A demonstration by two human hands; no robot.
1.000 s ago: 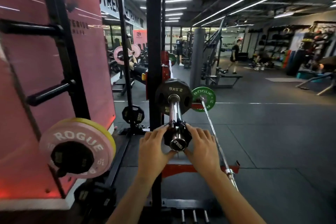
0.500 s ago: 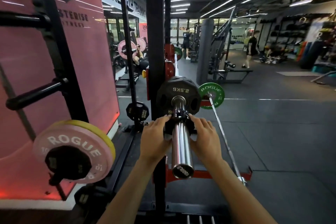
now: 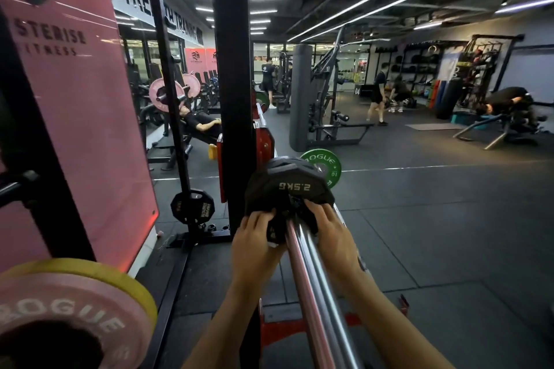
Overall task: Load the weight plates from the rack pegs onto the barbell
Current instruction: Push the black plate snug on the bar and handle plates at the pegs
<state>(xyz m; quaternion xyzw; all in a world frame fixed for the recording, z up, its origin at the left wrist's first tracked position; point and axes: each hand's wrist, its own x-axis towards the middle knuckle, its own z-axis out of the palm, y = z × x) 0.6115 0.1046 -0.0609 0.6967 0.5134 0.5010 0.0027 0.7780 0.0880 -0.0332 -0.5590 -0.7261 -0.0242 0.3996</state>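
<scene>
A: Seating the collar (image 3: 277, 228) against the 2.5 kg plate (image 3: 289, 186) on the barbell sleeve (image 3: 311, 272): left hand (image 3: 254, 246) and right hand (image 3: 331, 237) curl round it from either side. Advice: press evenly until it sits flush.

B: Count, left to right?

A: Pink and yellow plates (image 3: 75, 314), one each, on a rack peg; small black plate (image 3: 192, 207), one; loaded plate, one; green plate (image 3: 325, 166), one, beyond.

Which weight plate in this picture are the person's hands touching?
The black 2.5 kg plate on the barbell sleeve; the green plate and pink plate sit untouched.
</scene>
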